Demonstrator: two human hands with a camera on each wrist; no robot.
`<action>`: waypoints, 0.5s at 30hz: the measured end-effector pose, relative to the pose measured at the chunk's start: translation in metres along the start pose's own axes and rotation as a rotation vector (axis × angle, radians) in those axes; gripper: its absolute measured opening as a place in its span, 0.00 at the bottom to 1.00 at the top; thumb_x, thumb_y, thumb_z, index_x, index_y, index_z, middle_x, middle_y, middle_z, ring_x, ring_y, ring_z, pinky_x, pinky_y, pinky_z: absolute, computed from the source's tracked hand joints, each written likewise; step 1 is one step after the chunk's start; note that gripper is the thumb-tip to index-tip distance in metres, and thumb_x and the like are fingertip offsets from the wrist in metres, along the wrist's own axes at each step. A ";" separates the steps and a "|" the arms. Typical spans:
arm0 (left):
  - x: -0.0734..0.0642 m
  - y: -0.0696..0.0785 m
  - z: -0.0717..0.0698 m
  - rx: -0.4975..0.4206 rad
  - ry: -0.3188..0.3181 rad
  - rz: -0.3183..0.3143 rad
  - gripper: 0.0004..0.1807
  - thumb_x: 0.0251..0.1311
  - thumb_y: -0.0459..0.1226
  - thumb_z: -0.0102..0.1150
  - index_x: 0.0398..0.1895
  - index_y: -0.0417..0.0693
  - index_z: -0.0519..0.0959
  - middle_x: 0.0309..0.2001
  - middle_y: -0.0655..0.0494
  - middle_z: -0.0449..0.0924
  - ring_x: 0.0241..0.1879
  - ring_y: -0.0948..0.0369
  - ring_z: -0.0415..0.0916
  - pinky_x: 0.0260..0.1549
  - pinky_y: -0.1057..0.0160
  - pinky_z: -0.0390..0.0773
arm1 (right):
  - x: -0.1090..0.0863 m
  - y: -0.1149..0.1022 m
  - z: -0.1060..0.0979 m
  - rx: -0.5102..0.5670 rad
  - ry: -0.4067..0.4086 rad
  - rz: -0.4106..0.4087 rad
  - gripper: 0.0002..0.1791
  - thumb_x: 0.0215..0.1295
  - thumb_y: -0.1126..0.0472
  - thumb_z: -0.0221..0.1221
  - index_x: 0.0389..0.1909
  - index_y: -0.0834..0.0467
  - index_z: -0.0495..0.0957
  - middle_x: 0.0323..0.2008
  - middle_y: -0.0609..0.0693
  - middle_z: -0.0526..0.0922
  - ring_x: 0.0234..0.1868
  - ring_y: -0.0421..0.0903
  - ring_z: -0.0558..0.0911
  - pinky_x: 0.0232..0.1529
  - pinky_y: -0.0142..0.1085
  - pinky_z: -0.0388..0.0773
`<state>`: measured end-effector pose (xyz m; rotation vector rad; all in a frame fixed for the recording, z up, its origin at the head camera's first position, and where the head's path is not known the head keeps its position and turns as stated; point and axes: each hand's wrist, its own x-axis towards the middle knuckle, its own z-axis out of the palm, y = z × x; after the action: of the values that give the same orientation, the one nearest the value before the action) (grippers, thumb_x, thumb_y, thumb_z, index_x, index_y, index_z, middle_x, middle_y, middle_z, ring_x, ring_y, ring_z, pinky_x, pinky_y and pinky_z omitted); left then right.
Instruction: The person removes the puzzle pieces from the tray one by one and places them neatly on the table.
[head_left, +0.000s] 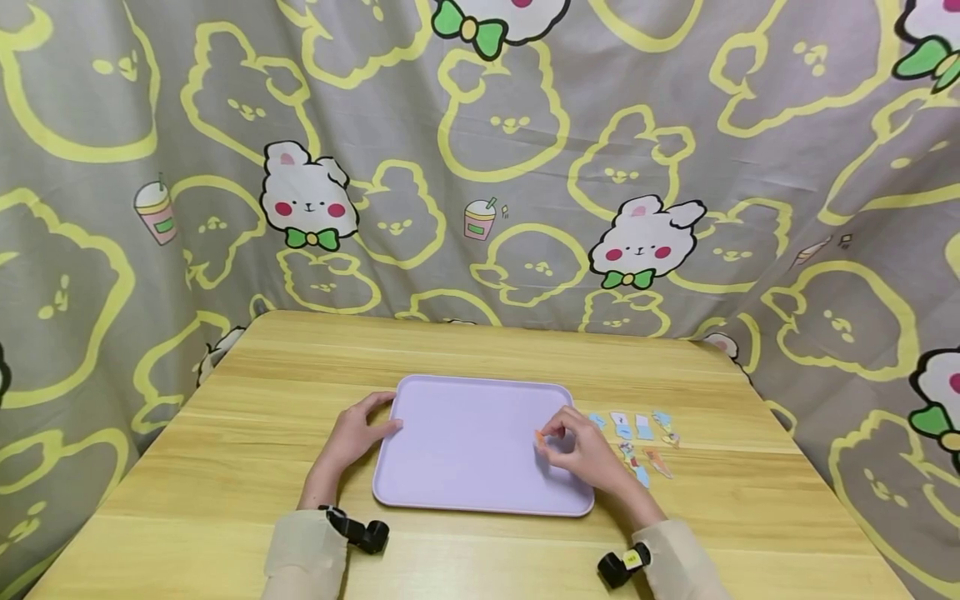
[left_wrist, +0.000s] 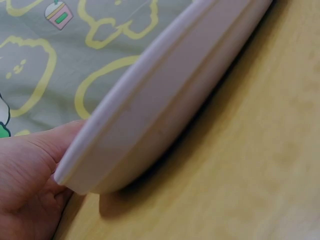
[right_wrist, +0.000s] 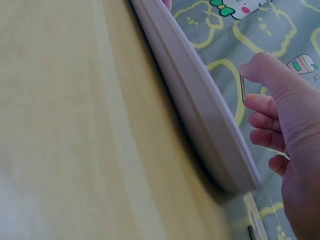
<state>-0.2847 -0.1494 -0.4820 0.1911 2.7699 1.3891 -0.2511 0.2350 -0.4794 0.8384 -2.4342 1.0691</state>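
A lilac rectangular tray (head_left: pixel 465 450) lies on the wooden table. At its left rim my left hand (head_left: pixel 358 432) grips the edge, the thumb over the rim; the left wrist view shows this hand (left_wrist: pixel 30 170) against the tray's side wall (left_wrist: pixel 145 100). Over the right part of the tray, my right hand (head_left: pixel 587 450) pinches a small orange puzzle piece (head_left: pixel 540 437) between thumb and fingers. Seen edge-on in the right wrist view, the piece (right_wrist: pixel 243 89) is thin and flat, held above the tray's rim, with the other fingers curled.
Several small colourful puzzle pieces (head_left: pixel 643 427) lie loosely on the table (head_left: pixel 742 483) to the right of the tray, near my right hand. A grey curtain (head_left: pixel 420 108) with cartoon prints hangs behind the table and at both sides.
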 end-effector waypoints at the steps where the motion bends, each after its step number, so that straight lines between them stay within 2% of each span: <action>1: 0.000 0.000 0.000 0.000 0.001 0.002 0.30 0.63 0.41 0.63 0.67 0.46 0.70 0.69 0.42 0.68 0.73 0.41 0.57 0.74 0.41 0.56 | -0.001 0.000 -0.001 -0.001 -0.001 0.011 0.12 0.49 0.67 0.71 0.31 0.52 0.79 0.30 0.48 0.79 0.31 0.43 0.76 0.33 0.30 0.76; 6: -0.001 0.000 0.000 0.003 -0.002 0.003 0.30 0.63 0.41 0.63 0.68 0.46 0.69 0.69 0.42 0.68 0.73 0.41 0.57 0.74 0.41 0.56 | -0.006 -0.001 -0.007 0.008 -0.009 0.056 0.12 0.50 0.66 0.71 0.32 0.51 0.79 0.30 0.48 0.79 0.32 0.44 0.76 0.33 0.30 0.76; 15: -0.002 -0.002 -0.001 -0.001 -0.007 0.002 0.30 0.63 0.42 0.62 0.68 0.46 0.69 0.70 0.41 0.67 0.73 0.40 0.57 0.73 0.39 0.56 | -0.014 0.005 -0.015 -0.009 0.007 0.047 0.12 0.49 0.66 0.71 0.32 0.51 0.80 0.29 0.48 0.78 0.31 0.44 0.74 0.31 0.29 0.75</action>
<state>-0.2830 -0.1517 -0.4825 0.1983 2.7643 1.3876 -0.2429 0.2546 -0.4796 0.7769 -2.4619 1.0752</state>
